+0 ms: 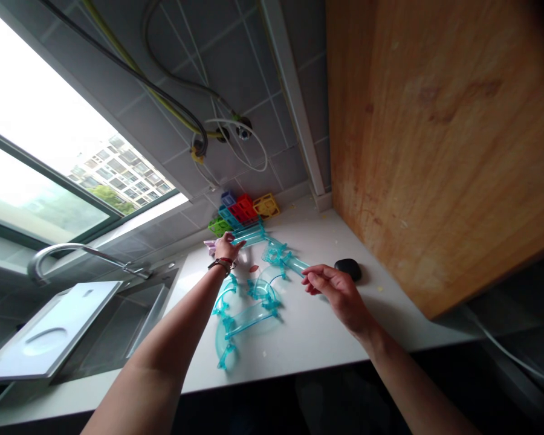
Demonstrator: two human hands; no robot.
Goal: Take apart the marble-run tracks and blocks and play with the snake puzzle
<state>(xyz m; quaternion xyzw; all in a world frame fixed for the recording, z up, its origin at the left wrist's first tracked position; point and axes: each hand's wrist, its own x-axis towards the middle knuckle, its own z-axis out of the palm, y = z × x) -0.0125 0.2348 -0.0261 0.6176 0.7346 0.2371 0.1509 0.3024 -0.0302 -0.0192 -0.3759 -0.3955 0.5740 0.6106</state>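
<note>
Translucent turquoise plastic pieces, shaped like straight and curved track, lie across the white counter. My left hand, with a bracelet at the wrist, is closed at the left end of a straight turquoise track piece near the back. My right hand pinches the near end of another straight track piece, which reaches back toward a turquoise connector. Between and in front of my hands lie a curved track piece and a wider turquoise section. A pink piece shows beside my left hand.
Red, yellow and green plastic blocks stand by the wall. A black rounded object lies right of my right hand. At left are a sink with a faucet and a white board; a wooden panel rises at right.
</note>
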